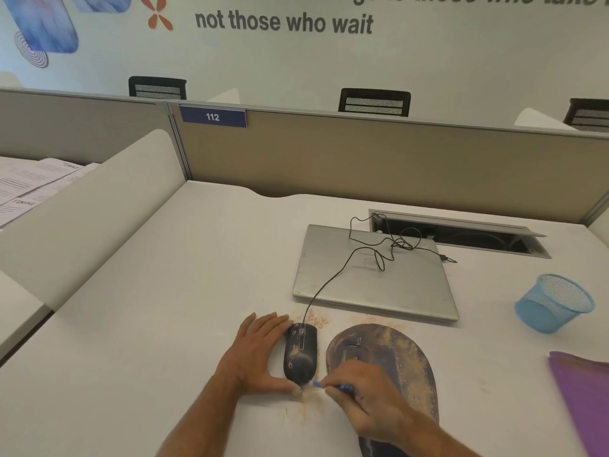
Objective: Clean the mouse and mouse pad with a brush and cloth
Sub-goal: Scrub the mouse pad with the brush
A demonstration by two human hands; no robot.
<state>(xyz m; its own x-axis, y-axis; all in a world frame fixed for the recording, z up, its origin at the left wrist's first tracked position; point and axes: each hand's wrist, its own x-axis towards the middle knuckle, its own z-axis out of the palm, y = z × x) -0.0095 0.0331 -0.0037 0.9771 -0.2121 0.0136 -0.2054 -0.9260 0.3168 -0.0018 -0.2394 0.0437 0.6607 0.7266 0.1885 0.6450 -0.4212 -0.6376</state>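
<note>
A white desk [164, 308] fills the foreground, closed at its far edge by a tan partition [362, 153] carrying a blue plate numbered 112 [213, 117]. A white side divider [99, 206] stands along the desk's left edge. An open cable tray [461, 234] is sunk near the far right corner. Beyond the partition, three black mesh chair backs [374, 102] rise before a pale wall [428, 61] printed with grey lettering [283, 23].
</note>
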